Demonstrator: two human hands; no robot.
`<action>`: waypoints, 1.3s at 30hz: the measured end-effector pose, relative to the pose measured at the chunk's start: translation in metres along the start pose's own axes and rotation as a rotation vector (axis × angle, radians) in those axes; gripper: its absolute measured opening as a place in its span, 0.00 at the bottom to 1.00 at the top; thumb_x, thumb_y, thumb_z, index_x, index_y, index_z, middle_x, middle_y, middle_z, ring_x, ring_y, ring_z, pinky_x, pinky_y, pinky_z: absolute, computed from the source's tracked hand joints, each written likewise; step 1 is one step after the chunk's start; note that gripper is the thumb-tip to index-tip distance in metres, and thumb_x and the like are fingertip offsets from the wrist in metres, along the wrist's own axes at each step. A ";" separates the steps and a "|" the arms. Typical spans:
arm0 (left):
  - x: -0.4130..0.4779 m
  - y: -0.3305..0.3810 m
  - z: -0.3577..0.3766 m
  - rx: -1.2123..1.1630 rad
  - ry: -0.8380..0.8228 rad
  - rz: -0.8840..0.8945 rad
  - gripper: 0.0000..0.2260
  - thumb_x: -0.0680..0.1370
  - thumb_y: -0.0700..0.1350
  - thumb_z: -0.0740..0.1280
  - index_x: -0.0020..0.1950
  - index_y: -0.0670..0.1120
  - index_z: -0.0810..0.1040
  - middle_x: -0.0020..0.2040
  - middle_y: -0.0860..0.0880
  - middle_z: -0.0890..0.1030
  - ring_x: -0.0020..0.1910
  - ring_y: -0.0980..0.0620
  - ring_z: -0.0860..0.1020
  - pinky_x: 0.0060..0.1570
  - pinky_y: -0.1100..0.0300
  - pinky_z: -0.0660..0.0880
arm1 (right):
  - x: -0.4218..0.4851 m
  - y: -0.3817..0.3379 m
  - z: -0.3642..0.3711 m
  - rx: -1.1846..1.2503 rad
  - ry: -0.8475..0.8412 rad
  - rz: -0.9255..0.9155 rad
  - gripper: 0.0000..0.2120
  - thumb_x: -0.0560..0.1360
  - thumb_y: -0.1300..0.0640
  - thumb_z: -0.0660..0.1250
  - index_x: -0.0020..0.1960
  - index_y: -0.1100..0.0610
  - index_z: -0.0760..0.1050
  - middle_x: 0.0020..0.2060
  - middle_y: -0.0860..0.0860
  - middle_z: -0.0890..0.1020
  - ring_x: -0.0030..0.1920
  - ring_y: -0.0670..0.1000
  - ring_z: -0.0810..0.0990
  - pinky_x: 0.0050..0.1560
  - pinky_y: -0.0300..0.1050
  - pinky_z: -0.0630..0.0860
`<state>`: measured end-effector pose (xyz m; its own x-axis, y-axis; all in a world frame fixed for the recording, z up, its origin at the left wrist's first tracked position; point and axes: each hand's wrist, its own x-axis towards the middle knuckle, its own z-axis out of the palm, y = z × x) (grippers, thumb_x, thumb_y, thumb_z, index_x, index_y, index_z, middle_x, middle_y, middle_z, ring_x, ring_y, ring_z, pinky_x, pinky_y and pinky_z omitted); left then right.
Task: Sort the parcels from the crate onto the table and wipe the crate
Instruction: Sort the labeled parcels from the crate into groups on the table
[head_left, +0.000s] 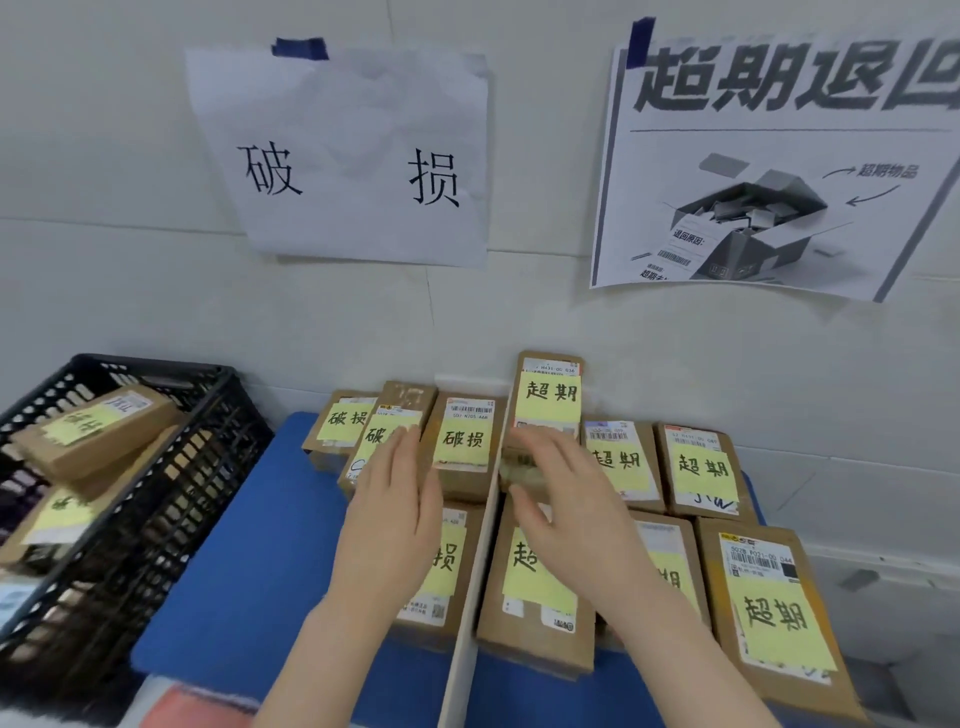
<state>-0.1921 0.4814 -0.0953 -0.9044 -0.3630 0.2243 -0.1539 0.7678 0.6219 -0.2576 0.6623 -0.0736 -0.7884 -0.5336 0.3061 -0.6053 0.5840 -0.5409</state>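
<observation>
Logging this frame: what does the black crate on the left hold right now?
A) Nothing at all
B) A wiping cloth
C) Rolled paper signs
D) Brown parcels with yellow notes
D: at least two brown parcels with yellow notes lie inside the black crate, one resting partly on the other, so the crate has not been emptied.

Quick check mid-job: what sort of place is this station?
Probably a courier depot's returns-sorting desk: a handwritten 破损 sign and a printed 超期退回 poster on the wall, cardboard parcels with matching yellow notes split by a divider on the blue table, and a black crate holding more.
</observation>
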 end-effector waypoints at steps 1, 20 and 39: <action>-0.011 -0.001 -0.007 0.053 0.004 -0.009 0.23 0.82 0.50 0.52 0.77 0.48 0.57 0.76 0.51 0.59 0.74 0.54 0.57 0.69 0.56 0.62 | -0.004 -0.011 0.007 -0.027 -0.033 -0.024 0.24 0.78 0.53 0.60 0.73 0.44 0.61 0.69 0.40 0.65 0.69 0.43 0.63 0.69 0.40 0.64; -0.193 -0.143 -0.191 0.524 0.021 -0.219 0.25 0.82 0.54 0.48 0.79 0.50 0.50 0.79 0.52 0.51 0.78 0.52 0.49 0.73 0.53 0.57 | -0.059 -0.253 0.153 -0.138 -0.264 -0.210 0.24 0.79 0.53 0.58 0.74 0.45 0.60 0.73 0.44 0.62 0.70 0.50 0.64 0.66 0.46 0.64; -0.168 -0.275 -0.298 0.519 0.073 -0.168 0.23 0.82 0.52 0.51 0.76 0.47 0.60 0.76 0.47 0.60 0.76 0.48 0.57 0.71 0.51 0.62 | 0.003 -0.370 0.252 -0.110 -0.258 -0.209 0.23 0.79 0.52 0.59 0.73 0.45 0.62 0.72 0.44 0.63 0.68 0.51 0.66 0.64 0.46 0.68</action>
<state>0.1209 0.1738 -0.0808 -0.8232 -0.5249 0.2164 -0.4869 0.8488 0.2062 -0.0079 0.2906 -0.0696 -0.6005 -0.7778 0.1855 -0.7704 0.5005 -0.3951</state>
